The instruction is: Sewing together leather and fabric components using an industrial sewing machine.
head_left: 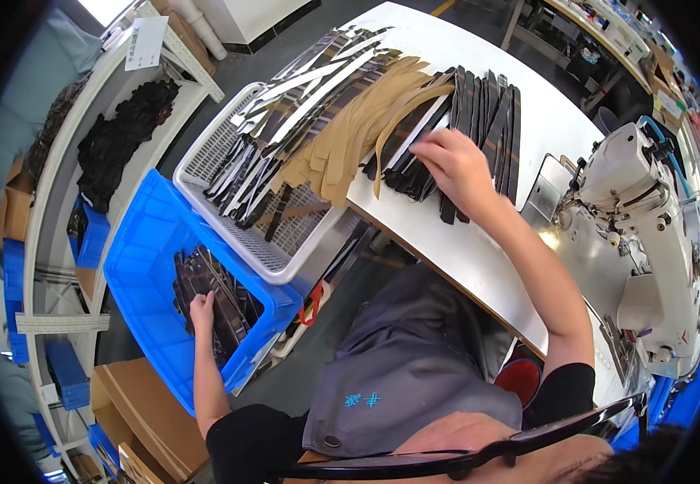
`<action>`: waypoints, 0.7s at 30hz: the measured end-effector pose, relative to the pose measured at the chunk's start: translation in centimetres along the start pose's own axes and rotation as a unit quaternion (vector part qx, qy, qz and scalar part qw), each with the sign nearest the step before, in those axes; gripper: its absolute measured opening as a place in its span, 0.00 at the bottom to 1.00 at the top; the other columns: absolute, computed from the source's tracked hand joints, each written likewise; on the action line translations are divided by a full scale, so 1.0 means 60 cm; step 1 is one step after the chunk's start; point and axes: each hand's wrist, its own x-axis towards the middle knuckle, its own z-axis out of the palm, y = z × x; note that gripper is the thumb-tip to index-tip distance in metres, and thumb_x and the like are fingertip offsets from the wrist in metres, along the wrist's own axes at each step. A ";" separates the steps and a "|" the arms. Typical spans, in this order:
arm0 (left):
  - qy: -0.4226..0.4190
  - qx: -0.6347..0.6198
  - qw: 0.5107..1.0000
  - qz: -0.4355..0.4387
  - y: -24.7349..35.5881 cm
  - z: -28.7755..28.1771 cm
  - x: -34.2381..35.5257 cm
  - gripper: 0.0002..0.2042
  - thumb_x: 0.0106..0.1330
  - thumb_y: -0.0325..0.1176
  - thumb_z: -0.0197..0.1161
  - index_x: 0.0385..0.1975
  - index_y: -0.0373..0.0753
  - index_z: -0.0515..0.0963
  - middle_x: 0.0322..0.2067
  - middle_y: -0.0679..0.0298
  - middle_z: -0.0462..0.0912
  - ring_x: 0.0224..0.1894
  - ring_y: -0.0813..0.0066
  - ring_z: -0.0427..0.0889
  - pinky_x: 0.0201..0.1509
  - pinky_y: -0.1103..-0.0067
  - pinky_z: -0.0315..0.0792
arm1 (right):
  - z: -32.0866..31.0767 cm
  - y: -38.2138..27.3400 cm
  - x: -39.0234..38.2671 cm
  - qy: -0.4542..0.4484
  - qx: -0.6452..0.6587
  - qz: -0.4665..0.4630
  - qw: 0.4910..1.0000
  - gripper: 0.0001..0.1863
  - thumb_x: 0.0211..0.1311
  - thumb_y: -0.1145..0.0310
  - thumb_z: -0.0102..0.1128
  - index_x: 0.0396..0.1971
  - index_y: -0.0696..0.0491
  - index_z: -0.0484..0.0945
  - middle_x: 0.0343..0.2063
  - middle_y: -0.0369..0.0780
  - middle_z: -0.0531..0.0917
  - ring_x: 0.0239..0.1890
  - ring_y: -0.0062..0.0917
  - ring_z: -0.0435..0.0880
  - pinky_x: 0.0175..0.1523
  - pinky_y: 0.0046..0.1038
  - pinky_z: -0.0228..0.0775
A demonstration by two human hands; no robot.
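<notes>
My left hand reaches into a blue plastic bin, its fingers closed on dark plaid fabric strips. Over the white tabletop, my right hand is raised with fingers pinched, in front of a pile of dark strips; whether anything is between the fingertips is too small to tell. Left of it lie tan strips. White and patterned strips fill a white plastic basket at the table's end, beside the blue bin.
A white sewing machine stands at the right of the table. A white shelf rack with dark cloth and bins lines the left. Cardboard boxes sit below the blue bin. Another worktable is behind.
</notes>
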 end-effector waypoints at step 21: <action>-0.005 -0.054 0.942 0.331 0.904 -0.223 0.497 0.11 0.56 0.40 0.65 0.31 0.39 0.81 0.32 0.54 0.83 0.40 0.56 0.83 0.42 0.67 0.74 | 0.057 -0.011 0.050 -0.012 0.269 0.244 0.932 0.08 0.49 0.74 0.55 0.29 0.60 0.80 0.20 0.42 0.82 0.21 0.29 0.80 0.29 0.27 0.72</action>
